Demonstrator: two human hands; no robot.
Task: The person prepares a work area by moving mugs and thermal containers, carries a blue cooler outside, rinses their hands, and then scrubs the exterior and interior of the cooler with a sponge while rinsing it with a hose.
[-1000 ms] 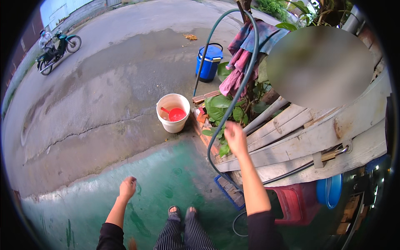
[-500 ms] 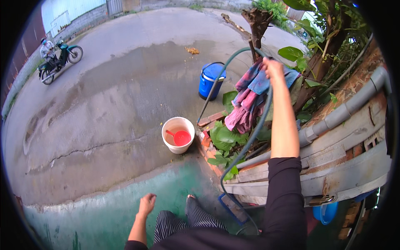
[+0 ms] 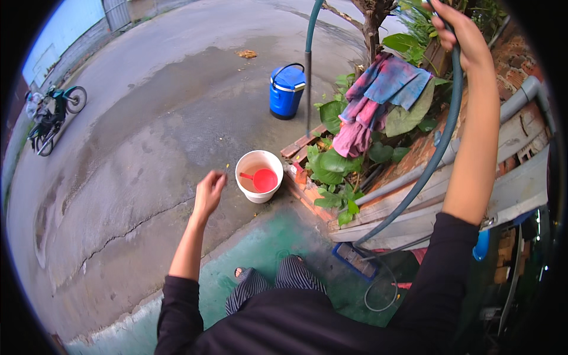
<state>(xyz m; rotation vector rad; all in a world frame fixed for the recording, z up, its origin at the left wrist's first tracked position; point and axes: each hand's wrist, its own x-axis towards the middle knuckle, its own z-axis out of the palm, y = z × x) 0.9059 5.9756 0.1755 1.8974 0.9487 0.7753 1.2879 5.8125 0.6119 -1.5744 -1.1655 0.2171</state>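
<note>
My right hand [image 3: 464, 44] is raised at the upper right, fingers wrapped round a dark green hose [image 3: 435, 157]. From the hand one length loops out at the top and hangs down near the planter bricks; the other runs down toward the floor beside the wall. In front of my body my left hand [image 3: 209, 192] has its fingers curled in, with nothing visible in it. Just right of it stands a white bucket [image 3: 258, 198], holding a red dipper [image 3: 265, 180].
Beyond the bucket is a blue lidded cooler [image 3: 286, 97]. Pink and blue tie-dyed cloths [image 3: 378, 94] hang over plants by the brick wall. A blue-edged brush head [image 3: 355, 260] lies on the green floor. A motorbike [image 3: 53, 115] with a person is on the road at left.
My right hand has moved up and right, pulling the hose higher. My left hand has come forward, closer to the bucket. The motorbike appears farther left and lower.
</note>
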